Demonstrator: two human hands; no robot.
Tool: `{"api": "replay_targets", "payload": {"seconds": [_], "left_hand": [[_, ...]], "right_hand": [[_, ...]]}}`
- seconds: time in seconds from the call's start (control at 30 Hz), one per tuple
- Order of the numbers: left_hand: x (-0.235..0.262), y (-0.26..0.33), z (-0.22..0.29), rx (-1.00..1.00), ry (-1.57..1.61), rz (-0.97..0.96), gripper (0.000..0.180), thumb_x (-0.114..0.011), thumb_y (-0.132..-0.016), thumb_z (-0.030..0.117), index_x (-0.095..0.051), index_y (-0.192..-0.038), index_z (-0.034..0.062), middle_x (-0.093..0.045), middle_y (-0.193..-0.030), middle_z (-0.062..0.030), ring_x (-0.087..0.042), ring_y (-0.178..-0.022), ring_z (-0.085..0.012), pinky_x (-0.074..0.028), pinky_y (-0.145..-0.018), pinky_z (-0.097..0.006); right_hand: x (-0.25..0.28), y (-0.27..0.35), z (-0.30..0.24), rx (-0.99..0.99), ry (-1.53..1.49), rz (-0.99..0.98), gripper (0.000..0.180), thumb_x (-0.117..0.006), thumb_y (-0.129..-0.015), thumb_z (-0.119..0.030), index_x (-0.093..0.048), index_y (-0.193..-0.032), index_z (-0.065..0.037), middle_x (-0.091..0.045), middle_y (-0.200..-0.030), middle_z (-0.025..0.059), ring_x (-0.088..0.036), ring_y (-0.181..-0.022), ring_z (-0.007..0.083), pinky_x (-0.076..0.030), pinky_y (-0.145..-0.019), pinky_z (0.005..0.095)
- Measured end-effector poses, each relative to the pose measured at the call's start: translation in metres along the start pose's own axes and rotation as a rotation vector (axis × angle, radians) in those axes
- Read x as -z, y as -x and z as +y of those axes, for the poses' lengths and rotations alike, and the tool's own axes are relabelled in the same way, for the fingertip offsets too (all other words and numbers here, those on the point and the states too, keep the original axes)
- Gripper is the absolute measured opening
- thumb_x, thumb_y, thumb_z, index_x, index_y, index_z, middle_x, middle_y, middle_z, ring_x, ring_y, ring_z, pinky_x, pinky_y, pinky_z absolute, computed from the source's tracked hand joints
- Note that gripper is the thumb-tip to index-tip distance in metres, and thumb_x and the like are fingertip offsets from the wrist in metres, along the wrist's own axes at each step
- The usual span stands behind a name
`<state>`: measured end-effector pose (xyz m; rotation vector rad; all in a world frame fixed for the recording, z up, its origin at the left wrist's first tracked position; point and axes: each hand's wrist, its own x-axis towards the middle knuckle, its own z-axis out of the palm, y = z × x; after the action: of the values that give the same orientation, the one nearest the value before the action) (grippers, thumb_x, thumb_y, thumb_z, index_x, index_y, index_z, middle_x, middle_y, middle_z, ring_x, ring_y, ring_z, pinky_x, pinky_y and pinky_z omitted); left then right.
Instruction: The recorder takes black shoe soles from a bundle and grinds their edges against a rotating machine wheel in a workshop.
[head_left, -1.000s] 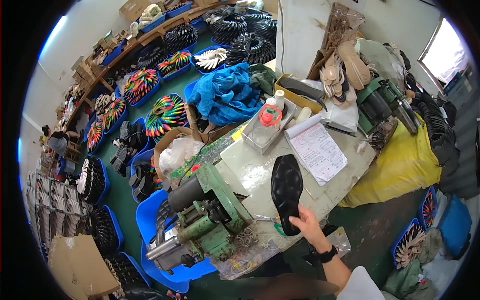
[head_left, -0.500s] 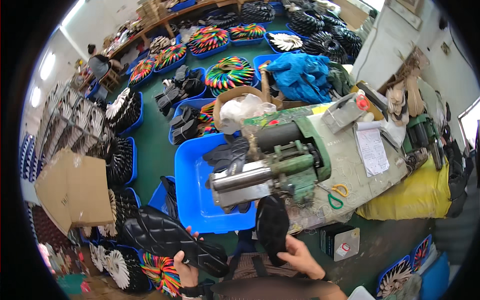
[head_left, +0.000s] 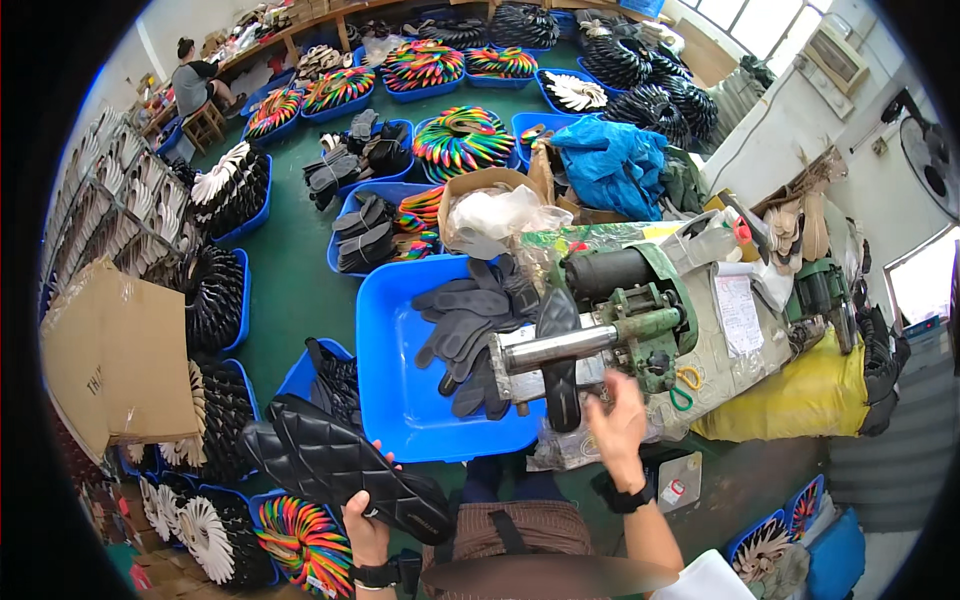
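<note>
My left hand (head_left: 366, 532) is closed on black quilted insoles (head_left: 335, 465), held low at the left with their toe ends pointing up and left. Another black insole (head_left: 563, 398) sits in the green roller machine (head_left: 655, 335), crossing beneath its shiny metal roller (head_left: 535, 350). One end of it sticks out toward me. Beside that end is my right hand (head_left: 620, 425), its fingers apart and holding nothing. Below and left of the roller, a blue tub (head_left: 385, 410) contains several loose dark insoles (head_left: 465, 335).
Yellow- and green-handled scissors (head_left: 684, 388) and a notepad (head_left: 738, 310) lie on the machine's table. A cardboard box (head_left: 120, 360) stands at the left. Blue tubs of rainbow-coloured insoles (head_left: 465, 140) line the green floor. Far left, another person (head_left: 195, 82) sits.
The black insole my right hand was holding is now under the roller, and that hand has let go, moved up and opened. My left hand still grips the quilted insoles. The view has shifted.
</note>
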<state>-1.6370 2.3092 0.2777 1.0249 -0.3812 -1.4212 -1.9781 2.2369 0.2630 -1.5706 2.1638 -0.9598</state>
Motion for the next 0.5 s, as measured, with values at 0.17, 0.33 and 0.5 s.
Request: {"api": "replay_targets", "payload": {"seconds": [0.17,0.33,0.5], "left_hand": [[0.030,0.010,0.001,-0.035,0.081,0.076,0.080,-0.059,-0.073,0.025,-0.029,-0.143,-0.0001,-0.041,-0.141,-0.0198,-0.048,-0.124,-0.0322,-0.043,-0.102,-0.045],[0.062,0.037,0.016,-0.172,0.201,0.273,0.077,-0.054,-0.076,0.023,-0.027,-0.144,-0.0018,-0.038,-0.144,-0.0208,-0.046,-0.126,-0.0332,-0.042,-0.104,-0.046],[0.116,0.069,0.023,-0.292,0.205,0.409,0.079,-0.057,-0.079,0.031,-0.026,-0.145,0.0000,-0.039,-0.144,-0.0164,-0.044,-0.126,-0.0299,-0.041,-0.103,-0.043]], "right_hand": [[-0.042,-0.118,-0.030,0.291,0.571,-0.151,0.040,-0.063,-0.084,-0.039,-0.067,-0.099,-0.002,-0.065,-0.102,0.0161,-0.060,-0.097,0.0349,-0.039,-0.097,0.0455],[-0.093,-0.166,-0.052,-0.046,0.818,-0.749,0.059,-0.069,-0.073,-0.055,-0.070,-0.105,-0.006,-0.067,-0.109,0.0177,-0.064,-0.105,0.0331,-0.039,-0.098,0.0457],[-0.104,-0.169,-0.088,0.072,0.891,-0.559,0.050,-0.071,-0.067,-0.043,-0.071,-0.095,-0.001,-0.069,-0.098,0.0209,-0.068,-0.095,0.0338,-0.054,-0.080,0.0419]]}}
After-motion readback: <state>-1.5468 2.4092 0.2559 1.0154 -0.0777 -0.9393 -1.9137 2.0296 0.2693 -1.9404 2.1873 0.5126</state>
